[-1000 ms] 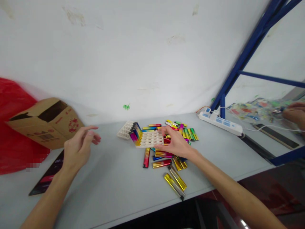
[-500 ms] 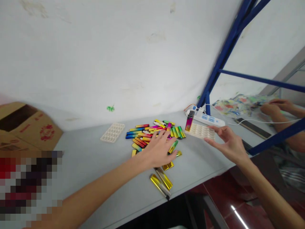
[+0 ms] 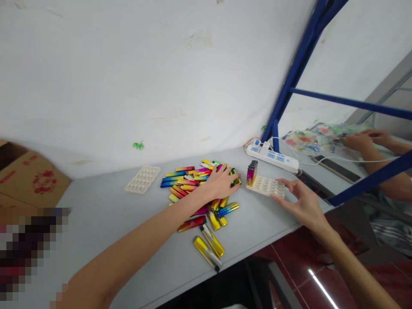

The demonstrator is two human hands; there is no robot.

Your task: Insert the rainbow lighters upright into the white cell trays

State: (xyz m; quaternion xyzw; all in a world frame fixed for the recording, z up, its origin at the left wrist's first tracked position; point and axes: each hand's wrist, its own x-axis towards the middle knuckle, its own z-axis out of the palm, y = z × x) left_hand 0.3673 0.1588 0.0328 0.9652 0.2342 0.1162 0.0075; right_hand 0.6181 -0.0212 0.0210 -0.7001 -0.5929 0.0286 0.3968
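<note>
Several shiny multicoloured lighters (image 3: 185, 181) lie in a loose heap on the grey table. My left hand (image 3: 222, 182) rests over the heap's right side, fingers spread, near some green lighters (image 3: 237, 177); whether it touches one is hard to tell. Between thumb and fingers, my right hand (image 3: 301, 199) grips the right end of a pale tray (image 3: 265, 185) with rows of pockets. A row of purple-and-orange lighters (image 3: 251, 174) stands upright at the tray's left end. Part of the heap is hidden beneath my left hand and forearm.
Another pale tray (image 3: 142, 180) lies left of the heap. A cardboard box (image 3: 35, 176) sits at far left. Behind my right hand are a white power strip (image 3: 273, 158), a phone (image 3: 336, 168) and a blue metal frame (image 3: 291, 81). Another person's hands (image 3: 363, 139) are beyond it.
My left hand has moved rightward and farther back over the heap, uncovering lighters at its front, a blue one among them. My right hand keeps its grip on the tray. The view has shifted slightly.
</note>
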